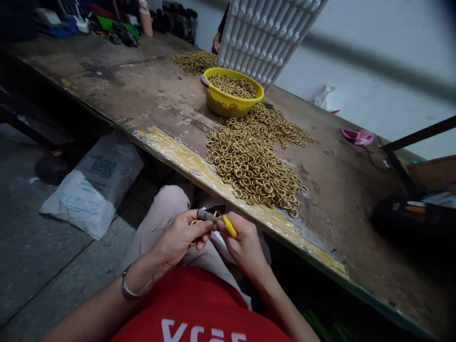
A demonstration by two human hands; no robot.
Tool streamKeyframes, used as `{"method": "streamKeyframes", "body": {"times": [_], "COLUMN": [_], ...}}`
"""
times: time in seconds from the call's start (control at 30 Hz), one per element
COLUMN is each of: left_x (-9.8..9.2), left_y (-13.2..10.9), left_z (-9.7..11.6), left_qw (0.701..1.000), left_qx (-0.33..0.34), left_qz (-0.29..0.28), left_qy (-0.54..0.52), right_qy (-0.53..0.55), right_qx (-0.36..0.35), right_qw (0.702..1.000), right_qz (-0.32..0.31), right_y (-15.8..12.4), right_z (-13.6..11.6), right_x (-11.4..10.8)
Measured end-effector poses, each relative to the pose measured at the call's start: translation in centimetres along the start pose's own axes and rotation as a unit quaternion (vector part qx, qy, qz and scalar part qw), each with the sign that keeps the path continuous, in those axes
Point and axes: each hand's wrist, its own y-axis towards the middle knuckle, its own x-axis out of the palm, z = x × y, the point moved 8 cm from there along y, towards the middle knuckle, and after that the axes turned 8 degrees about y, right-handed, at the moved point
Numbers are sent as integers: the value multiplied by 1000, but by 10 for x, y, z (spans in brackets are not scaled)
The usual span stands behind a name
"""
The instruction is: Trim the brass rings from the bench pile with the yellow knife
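Rings: gold-coloured round hoops, dull metallic sheen; a few held at lower centre of frame
Left hand: fingers curled, thumb and index pinching those rings; dark cover on index tip, cloth or rubber, can't tell
Right hand: fingers wrapped round a yellow-handled tool; tip seems to meet one ring by the left fingertips; tip shape too small to tell
Tool work: looks like one ring at a time; I'd brace the ring on the covered fingertip; short light strokes, tip aimed off bare skin; spares tucked into the palm so none slip
Heap: loose like hoops piled at random, right of centre in frame
Bowl: smooth yellow plastic, round, upper centre; more hoops inside
Table: worn brown top, scuffed; yellow edge strip under wrinkled clear film
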Motion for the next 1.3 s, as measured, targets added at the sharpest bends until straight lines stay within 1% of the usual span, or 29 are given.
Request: {"method": "streamKeyframes", "body": {"times": [0.03,0.07,0.13,0.2,0.33,0.4,0.43,0.5,0.53,0.6,0.63,0.7,0.77,0.87,0.97,1.03,1.07,1.1,1.13,1.17,1.23,1.27,1.3], "left_x": [-1,-2,-3,-4,-6,-5,-3,4,8,15,16,13,9,1,-5,-8,-8,-7,-7,-7,-7,-7,-7], "left_y": [-1,-1,-2,-1,-2,-6,-9,-15,-17,-18,-16,-7,5,16,19,18,18,18,19,19,22,23,24], "left_z": [2,5,10,12,16,19,19,16,12,4,0,-8,-16,-21,-22,-20,-19,-18,-18,-18,-20,-21,-22], "left_qw": [1000,999,994,988,976,973,973,976,978,983,987,994,997,998,998,997,995,993,989,986,980,979,980], "left_qx": [14,28,51,57,53,43,32,-1,-18,-42,-47,-50,-46,-37,-39,-38,-38,-37,-38,-42,-51,-55,-59], "left_qz": [8,15,24,31,38,32,22,-21,-49,-90,-97,-85,-63,-37,-32,-48,-62,-78,-92,-102,-102,-92,-80], "left_qy": [19,41,94,143,209,225,227,216,203,154,119,51,5,-23,-41,-57,-69,-86,-106,-127,-162,-171,-175], "right_qy": [-92,-170,-276,-337,-405,-444,-467,-498,-501,-483,-473,-472,-494,-527,-537,-527,-513,-487,-445,-380,-189,-77,34], "right_qx": [-34,-51,-49,-33,-17,2,26,75,86,61,41,30,53,85,102,102,96,85,69,51,35,44,64], "right_qw": [995,984,960,941,913,895,884,864,861,871,878,878,865,843,835,841,851,867,890,921,979,994,996], "right_qz": [-6,-12,-23,-30,-41,-35,-24,14,37,64,70,74,71,57,60,64,64,66,69,72,67,61,53], "right_y": [-3,-6,-10,-12,-8,-2,1,8,11,19,23,33,44,60,71,75,75,75,73,70,59,53,46], "right_z": [-7,-10,-10,-7,2,10,16,27,30,30,29,30,35,43,46,44,41,37,33,28,23,25,28], "right_x": [-2,-3,-4,-3,0,-6,-13,-33,-42,-53,-54,-53,-49,-40,-38,-40,-41,-42,-42,-42,-39,-36,-31]}}
